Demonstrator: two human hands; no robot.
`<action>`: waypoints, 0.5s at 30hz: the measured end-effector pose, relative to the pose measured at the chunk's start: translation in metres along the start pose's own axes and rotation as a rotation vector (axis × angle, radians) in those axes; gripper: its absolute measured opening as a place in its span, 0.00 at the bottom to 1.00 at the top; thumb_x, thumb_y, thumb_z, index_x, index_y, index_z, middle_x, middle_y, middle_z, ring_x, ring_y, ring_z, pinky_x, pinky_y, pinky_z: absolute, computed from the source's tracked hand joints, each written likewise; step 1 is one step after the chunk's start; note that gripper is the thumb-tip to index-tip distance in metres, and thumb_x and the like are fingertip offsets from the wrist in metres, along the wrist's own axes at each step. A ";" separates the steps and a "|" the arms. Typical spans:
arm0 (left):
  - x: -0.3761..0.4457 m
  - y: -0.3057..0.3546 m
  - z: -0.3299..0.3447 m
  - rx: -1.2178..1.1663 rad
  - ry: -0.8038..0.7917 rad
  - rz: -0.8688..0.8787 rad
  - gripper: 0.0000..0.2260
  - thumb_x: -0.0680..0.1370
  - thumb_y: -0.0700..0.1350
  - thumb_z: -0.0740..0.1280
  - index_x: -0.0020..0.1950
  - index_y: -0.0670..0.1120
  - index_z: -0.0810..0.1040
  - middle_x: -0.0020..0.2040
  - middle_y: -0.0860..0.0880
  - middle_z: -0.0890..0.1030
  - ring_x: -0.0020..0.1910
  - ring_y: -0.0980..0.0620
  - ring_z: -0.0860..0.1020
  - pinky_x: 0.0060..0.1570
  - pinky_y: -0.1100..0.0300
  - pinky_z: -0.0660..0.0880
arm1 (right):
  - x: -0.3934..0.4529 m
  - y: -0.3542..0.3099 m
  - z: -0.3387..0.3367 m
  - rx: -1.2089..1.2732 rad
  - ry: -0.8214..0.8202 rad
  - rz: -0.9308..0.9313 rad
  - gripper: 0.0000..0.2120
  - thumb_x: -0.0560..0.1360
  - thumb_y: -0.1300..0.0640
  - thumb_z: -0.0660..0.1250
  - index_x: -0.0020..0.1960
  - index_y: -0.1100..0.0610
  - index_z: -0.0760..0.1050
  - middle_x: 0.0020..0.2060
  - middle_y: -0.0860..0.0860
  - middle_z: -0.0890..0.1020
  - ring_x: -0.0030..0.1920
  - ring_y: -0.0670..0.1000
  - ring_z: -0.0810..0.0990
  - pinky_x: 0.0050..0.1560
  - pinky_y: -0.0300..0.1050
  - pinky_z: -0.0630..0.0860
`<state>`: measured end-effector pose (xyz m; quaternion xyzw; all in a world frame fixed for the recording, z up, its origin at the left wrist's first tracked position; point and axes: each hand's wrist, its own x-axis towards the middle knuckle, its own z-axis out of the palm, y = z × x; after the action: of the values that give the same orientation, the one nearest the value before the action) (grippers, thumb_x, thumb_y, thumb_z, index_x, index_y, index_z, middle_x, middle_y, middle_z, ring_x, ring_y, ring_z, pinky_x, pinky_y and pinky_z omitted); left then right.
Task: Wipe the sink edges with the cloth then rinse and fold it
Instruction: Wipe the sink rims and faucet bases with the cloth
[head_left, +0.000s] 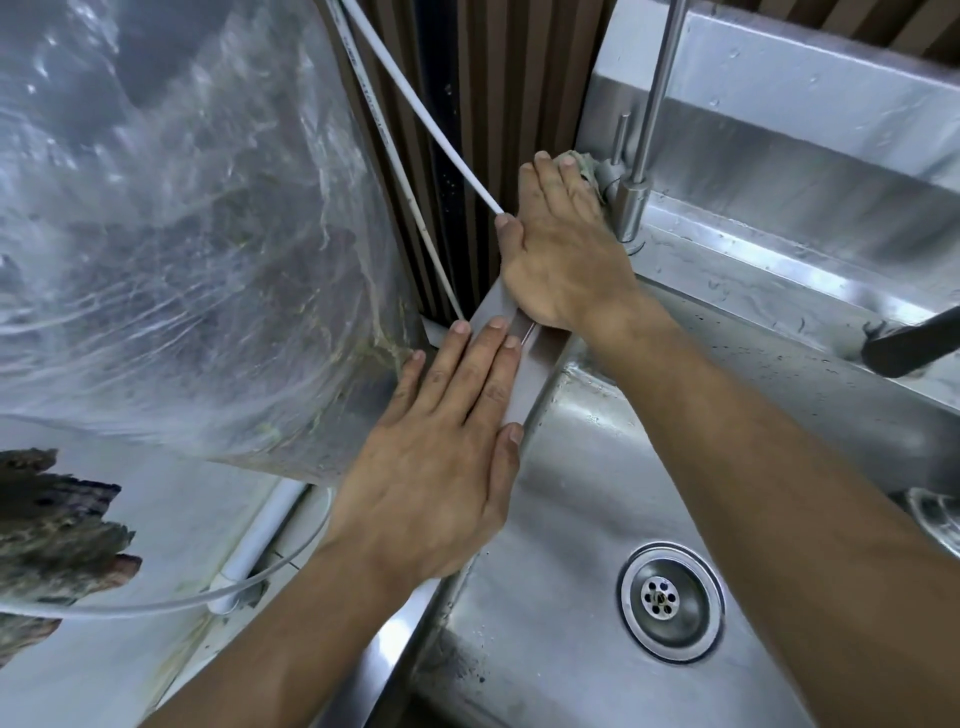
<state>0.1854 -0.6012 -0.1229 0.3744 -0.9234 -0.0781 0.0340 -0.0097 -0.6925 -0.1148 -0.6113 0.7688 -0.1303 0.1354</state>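
A steel sink (582, 467) fills the right half of the head view, with its drain (670, 600) at the lower right. My right hand (563, 244) lies flat on the sink's far left corner and presses a greenish cloth (584, 166) against the base of the thin steel tap (631, 208). Only a small bit of the cloth shows past my fingers. My left hand (441, 452) rests flat with straight fingers on the sink's left edge (524, 384) and holds nothing.
A big clear plastic bag (182, 234) bulges at the left, close to the sink edge. White tubes (415, 114) run down the ribbed brown wall (498, 93). A black handle (914, 345) pokes in at the right. A dark rough lump (52, 525) lies at the far left.
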 end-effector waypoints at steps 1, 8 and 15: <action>0.000 0.000 0.000 -0.002 -0.002 -0.003 0.28 0.85 0.54 0.43 0.85 0.45 0.50 0.85 0.49 0.48 0.84 0.50 0.43 0.81 0.44 0.53 | 0.005 -0.001 -0.001 0.010 -0.005 0.026 0.29 0.87 0.49 0.44 0.84 0.61 0.45 0.84 0.55 0.44 0.83 0.53 0.38 0.81 0.48 0.35; 0.000 0.001 -0.001 0.004 -0.009 -0.011 0.28 0.85 0.54 0.42 0.85 0.46 0.49 0.85 0.49 0.47 0.84 0.50 0.43 0.81 0.45 0.52 | 0.003 -0.007 0.001 0.068 0.060 0.089 0.30 0.86 0.51 0.46 0.84 0.62 0.43 0.83 0.56 0.40 0.83 0.53 0.37 0.82 0.49 0.37; -0.001 0.001 0.000 -0.001 0.020 -0.004 0.28 0.86 0.53 0.44 0.85 0.45 0.50 0.85 0.49 0.49 0.84 0.49 0.46 0.81 0.44 0.55 | -0.064 0.011 0.008 0.152 0.018 -0.077 0.29 0.87 0.48 0.46 0.84 0.53 0.41 0.83 0.48 0.38 0.82 0.44 0.34 0.80 0.43 0.32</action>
<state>0.1852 -0.6001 -0.1232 0.3770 -0.9222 -0.0750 0.0433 -0.0027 -0.6284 -0.1230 -0.6270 0.7339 -0.1988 0.1696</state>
